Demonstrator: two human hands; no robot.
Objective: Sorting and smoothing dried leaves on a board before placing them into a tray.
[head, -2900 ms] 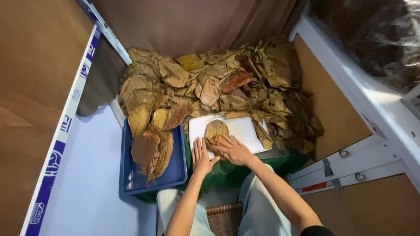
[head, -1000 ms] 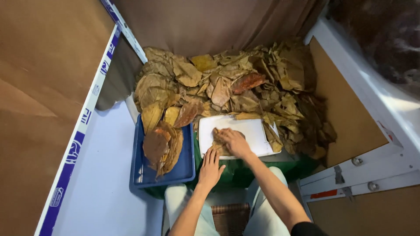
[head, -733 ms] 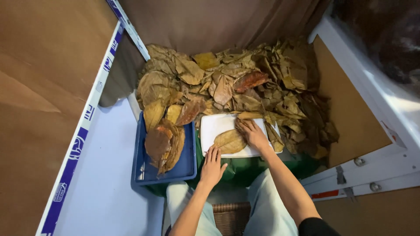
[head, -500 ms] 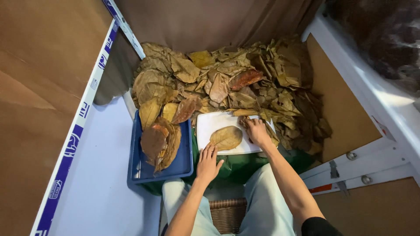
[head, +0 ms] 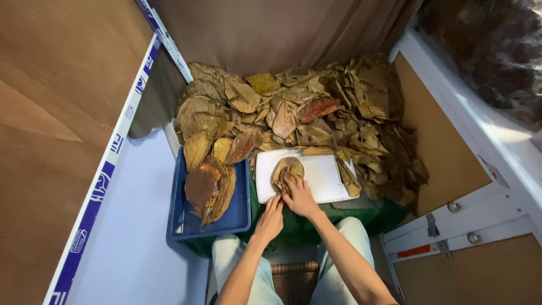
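A white board [head: 322,175] lies in front of me on a green cloth [head: 293,223]. One brown dried leaf [head: 288,168] lies on the board's left part. My right hand [head: 299,195] presses flat on the near end of that leaf, fingers spread. My left hand [head: 270,217] rests beside it at the board's near left edge, fingers together, holding nothing. Behind the board is a big heap of dried brown leaves [head: 305,113].
A blue tray [head: 237,212] to the left of the board holds a stack of flattened leaves [head: 206,186]. Brown cardboard walls with a white and blue edge strip [head: 107,169] stand on the left. A white frame [head: 468,130] runs on the right. A wicker seat [head: 293,279] shows between my knees.
My right hand has come back from the board's right side onto the leaf and slid it to the left part of the board. My left hand stays at the near edge.
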